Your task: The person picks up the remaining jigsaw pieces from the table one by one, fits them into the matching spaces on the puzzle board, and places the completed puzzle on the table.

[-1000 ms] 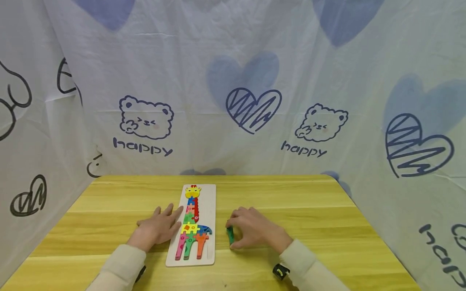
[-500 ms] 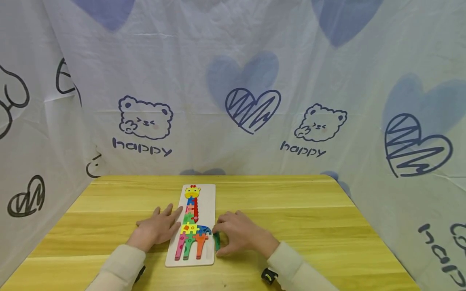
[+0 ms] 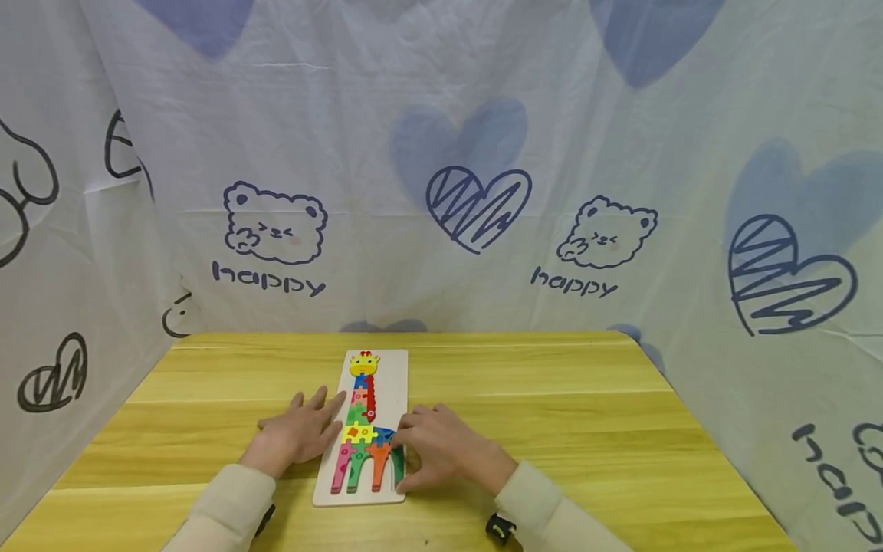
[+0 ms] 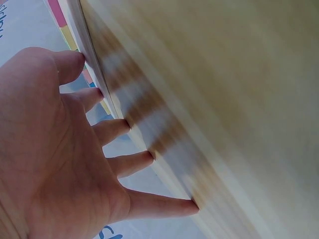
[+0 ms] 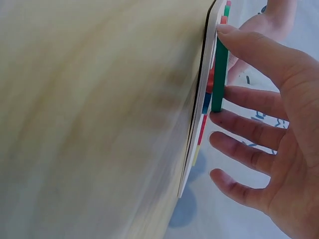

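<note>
A white puzzle board lies on the table with a colourful giraffe made of interlocking pieces on it. My right hand pinches a green puzzle piece by its ends, between thumb and fingers. In the head view this piece is over the board's lower right, beside the orange leg piece. The right wrist view shows the green piece standing a little proud of the board. My left hand rests with fingers spread at the board's left edge; its thumb and index finger appear to touch that edge.
The wood-grain table extends to both sides of the board. A white cloth with hearts and bear drawings hangs behind and at the sides. A black wrist strap shows below the right sleeve.
My right hand has moved left with the green puzzle piece, from the bare table over to the board's lower right. My left hand and the board have stayed in place.
</note>
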`<state>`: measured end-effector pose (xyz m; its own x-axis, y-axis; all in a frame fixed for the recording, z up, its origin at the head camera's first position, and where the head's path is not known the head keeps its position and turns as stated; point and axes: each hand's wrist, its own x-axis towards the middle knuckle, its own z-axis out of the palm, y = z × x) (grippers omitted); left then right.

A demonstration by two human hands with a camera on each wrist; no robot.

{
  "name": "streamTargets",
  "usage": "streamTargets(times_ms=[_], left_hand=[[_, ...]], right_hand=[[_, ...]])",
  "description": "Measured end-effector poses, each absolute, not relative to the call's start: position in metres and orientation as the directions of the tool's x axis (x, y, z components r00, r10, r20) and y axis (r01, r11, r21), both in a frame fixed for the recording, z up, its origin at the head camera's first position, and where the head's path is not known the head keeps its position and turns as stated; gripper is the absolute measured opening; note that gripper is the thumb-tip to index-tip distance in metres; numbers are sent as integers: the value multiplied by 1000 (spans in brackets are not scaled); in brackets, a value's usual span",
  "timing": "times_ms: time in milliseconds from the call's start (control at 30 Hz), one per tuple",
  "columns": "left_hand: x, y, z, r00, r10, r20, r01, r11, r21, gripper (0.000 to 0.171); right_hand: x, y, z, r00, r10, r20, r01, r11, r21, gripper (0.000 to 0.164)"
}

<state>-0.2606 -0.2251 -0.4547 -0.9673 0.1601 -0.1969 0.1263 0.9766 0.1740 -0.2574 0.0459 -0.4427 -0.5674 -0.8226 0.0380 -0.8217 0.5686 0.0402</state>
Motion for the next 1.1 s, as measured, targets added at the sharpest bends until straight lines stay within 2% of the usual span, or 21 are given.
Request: streamTargets(times_ms=[1100], left_hand=[[-259, -225, -454, -969, 163, -184, 130, 975, 178, 59]], right_hand=[[-256, 40, -444, -574, -818, 13, -817, 574, 52, 56]])
